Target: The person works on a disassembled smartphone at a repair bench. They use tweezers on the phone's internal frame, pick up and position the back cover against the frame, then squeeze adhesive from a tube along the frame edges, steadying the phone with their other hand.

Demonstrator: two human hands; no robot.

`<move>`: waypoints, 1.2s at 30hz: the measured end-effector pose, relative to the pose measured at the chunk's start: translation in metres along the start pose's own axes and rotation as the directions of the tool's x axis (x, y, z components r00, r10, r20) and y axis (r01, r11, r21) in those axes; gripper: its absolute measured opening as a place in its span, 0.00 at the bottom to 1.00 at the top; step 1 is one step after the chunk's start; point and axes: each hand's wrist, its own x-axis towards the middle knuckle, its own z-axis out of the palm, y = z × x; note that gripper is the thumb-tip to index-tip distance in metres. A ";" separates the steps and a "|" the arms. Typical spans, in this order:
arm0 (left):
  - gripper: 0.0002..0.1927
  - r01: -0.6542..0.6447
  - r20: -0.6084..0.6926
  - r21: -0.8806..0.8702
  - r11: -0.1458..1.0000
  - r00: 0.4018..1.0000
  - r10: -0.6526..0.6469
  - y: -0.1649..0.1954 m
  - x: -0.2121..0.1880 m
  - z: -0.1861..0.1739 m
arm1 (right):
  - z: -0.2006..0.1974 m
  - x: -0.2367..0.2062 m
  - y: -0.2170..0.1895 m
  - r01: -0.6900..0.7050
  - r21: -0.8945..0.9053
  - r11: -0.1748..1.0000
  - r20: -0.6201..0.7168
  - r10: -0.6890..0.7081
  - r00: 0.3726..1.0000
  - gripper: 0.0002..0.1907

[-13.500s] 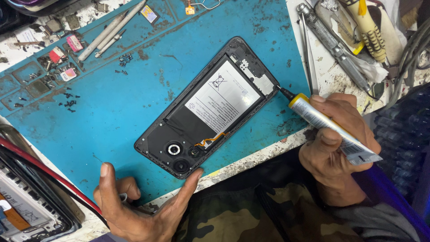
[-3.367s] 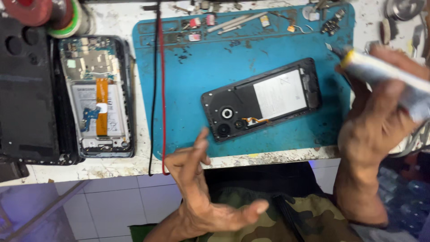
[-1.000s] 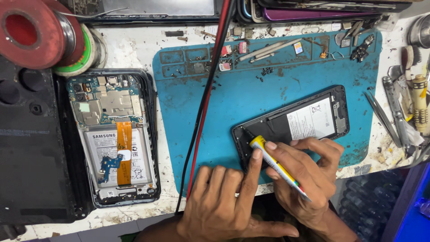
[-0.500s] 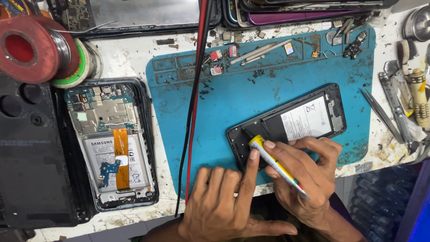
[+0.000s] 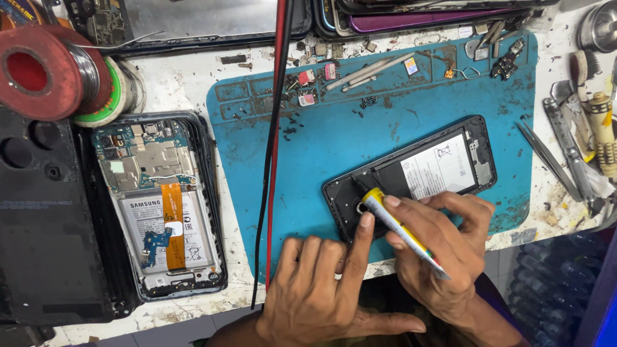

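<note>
Head view: an opened phone [image 5: 160,205] lay at the worktop's left beside solder spools [image 5: 45,71]; red and black wires [image 5: 273,160] crossed the blue mat [image 5: 308,148]. The phone frame [image 5: 418,173] lay at the mat's front edge. The left hand [image 5: 321,289] pressed one finger on it; the right hand [image 5: 443,250] gripped a glue tube [image 5: 398,228], tip touching the frame.

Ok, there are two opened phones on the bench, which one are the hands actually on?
The black phone frame on the blue mat. The left hand steadies its lower end while the right hand presses a glue tube there. The opened phone left of the mat lies untouched.
</note>
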 end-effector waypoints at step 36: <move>0.55 -0.006 0.042 0.001 1.000 0.999 0.006 0.002 0.000 0.001 | -0.003 -0.003 0.002 -0.063 -0.035 0.997 -0.020 0.062 0.998 0.13</move>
